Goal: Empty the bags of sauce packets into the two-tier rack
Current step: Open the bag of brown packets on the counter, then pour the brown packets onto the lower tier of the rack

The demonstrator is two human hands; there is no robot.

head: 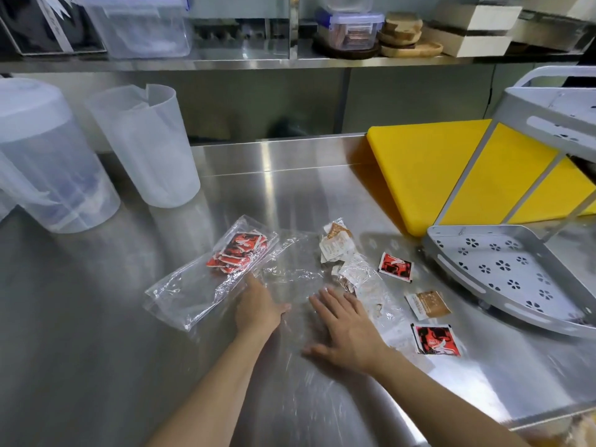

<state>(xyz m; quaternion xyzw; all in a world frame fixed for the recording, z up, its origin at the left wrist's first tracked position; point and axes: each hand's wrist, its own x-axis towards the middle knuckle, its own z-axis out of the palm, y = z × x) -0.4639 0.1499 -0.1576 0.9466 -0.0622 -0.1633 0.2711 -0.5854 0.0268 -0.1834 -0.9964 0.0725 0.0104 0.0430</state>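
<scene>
While bench carries everything, two-tier rack stands far right, lower tier bare. Bag of red packets lies left of left hand, long axis diagonal, fingers touching edge. Right hand flat, splayed on clear plastic. Packet print unreadable.

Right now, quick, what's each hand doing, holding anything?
Left hand: open, fingertips on the edge of the bag of red packets, not gripping.
Right hand: open, flat on clear plastic, holding nothing.

Print on the sauce packets is too blurred to read.
</scene>
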